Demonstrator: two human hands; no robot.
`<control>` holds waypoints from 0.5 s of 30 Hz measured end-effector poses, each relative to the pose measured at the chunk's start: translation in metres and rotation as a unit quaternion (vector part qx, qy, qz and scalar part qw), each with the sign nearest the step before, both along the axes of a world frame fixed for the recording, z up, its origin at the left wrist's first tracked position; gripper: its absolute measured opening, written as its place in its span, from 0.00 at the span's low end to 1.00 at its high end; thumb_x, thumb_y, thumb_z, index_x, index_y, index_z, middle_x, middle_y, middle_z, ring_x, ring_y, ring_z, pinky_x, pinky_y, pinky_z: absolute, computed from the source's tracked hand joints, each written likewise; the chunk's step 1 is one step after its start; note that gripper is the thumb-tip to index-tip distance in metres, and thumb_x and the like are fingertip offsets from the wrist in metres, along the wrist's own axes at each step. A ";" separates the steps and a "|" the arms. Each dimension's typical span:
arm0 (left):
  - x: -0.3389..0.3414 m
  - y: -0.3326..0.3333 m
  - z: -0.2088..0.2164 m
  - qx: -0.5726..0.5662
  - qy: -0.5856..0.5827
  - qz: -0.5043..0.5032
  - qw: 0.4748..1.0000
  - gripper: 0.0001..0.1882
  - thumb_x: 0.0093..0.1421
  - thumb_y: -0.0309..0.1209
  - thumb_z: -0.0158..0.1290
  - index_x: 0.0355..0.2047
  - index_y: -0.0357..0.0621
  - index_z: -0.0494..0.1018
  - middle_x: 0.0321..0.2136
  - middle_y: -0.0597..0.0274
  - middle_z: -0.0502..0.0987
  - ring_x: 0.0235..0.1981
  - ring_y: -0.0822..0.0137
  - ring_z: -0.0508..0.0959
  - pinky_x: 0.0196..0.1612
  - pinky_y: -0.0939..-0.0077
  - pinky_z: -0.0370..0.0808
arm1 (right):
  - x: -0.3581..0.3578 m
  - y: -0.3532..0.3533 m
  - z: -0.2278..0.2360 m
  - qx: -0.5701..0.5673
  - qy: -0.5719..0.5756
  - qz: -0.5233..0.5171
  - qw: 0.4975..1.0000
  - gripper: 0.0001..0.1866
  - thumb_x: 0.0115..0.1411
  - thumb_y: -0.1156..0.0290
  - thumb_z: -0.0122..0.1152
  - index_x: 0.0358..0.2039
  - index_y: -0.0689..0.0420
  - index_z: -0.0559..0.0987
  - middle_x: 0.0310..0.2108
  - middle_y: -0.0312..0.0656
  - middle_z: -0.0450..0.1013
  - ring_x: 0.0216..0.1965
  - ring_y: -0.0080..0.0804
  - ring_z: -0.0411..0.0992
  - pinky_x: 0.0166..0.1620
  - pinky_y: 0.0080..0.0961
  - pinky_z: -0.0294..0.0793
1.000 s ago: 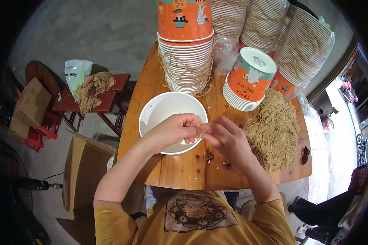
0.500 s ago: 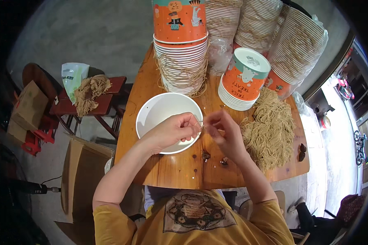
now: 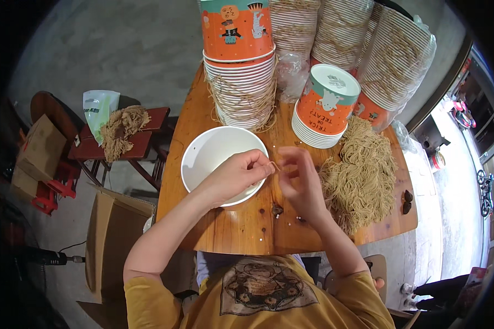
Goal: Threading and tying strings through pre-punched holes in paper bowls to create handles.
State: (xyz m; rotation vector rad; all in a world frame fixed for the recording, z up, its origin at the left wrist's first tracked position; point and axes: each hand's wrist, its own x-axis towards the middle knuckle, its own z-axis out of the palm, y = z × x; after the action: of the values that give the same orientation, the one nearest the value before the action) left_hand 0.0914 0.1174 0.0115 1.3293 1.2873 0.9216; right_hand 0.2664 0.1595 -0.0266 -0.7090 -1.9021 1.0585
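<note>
A white paper bucket point(image 3: 208, 141) stands mouth up on the table, with a small hole in its left wall. My left hand point(image 3: 237, 174) reaches over its right side, thumb and forefinger pinching a thin tan cord point(image 3: 274, 164) at the rim. Just to the right is my right hand point(image 3: 303, 183), fingers stretched out and somewhat blurred, apart from the left hand. No object shows in it. A heap of cut tan cords point(image 3: 362, 181) lies right of my right hand.
Behind the bucket rises a tall stack of orange buckets point(image 3: 239, 82) with cord handles. A shorter orange stack point(image 3: 329, 107) stands upside down on the right; bagged stacks point(image 3: 398, 55) are beyond. Small dark pieces point(image 3: 407, 202) lie at the right edge. A cardboard box point(image 3: 112, 236) stands left of the table.
My right hand has drawn slightly away from the left, its fingers straightening from a curled pose near the cord. My left hand still pinches at the bucket's rim.
</note>
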 end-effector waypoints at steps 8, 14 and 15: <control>-0.006 -0.002 0.000 -0.054 -0.063 -0.020 0.996 0.08 0.63 0.33 0.50 0.32 0.41 0.72 0.23 0.74 0.66 0.25 0.81 0.63 0.30 0.87 0.62 | -0.003 -0.010 0.001 0.229 -0.079 -0.102 0.965 0.10 0.53 0.73 0.61 0.36 0.57 0.72 0.32 0.40 0.70 0.32 0.38 0.73 0.33 0.30 0.74; -0.009 -0.009 -0.004 -0.025 -0.088 -0.020 0.996 0.05 0.60 0.27 0.52 0.36 0.42 0.70 0.28 0.73 0.69 0.30 0.81 0.68 0.37 0.86 0.66 | -0.001 -0.008 0.000 0.195 -0.082 -0.109 0.971 0.08 0.54 0.73 0.61 0.31 0.57 0.71 0.30 0.40 0.71 0.28 0.39 0.72 0.32 0.30 0.73; -0.011 -0.009 -0.005 -0.036 -0.050 -0.017 0.998 0.06 0.59 0.26 0.52 0.37 0.43 0.70 0.30 0.72 0.70 0.33 0.80 0.69 0.39 0.85 0.67 | -0.001 -0.008 -0.003 0.150 -0.068 -0.108 0.980 0.08 0.54 0.73 0.61 0.31 0.58 0.71 0.30 0.40 0.71 0.28 0.39 0.72 0.31 0.30 0.73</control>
State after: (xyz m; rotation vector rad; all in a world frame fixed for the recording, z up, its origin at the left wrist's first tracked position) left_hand 0.0804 0.1081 0.0069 1.2304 1.2072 0.8989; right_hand 0.2653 0.1517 -0.0299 -0.8064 -1.9915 0.5832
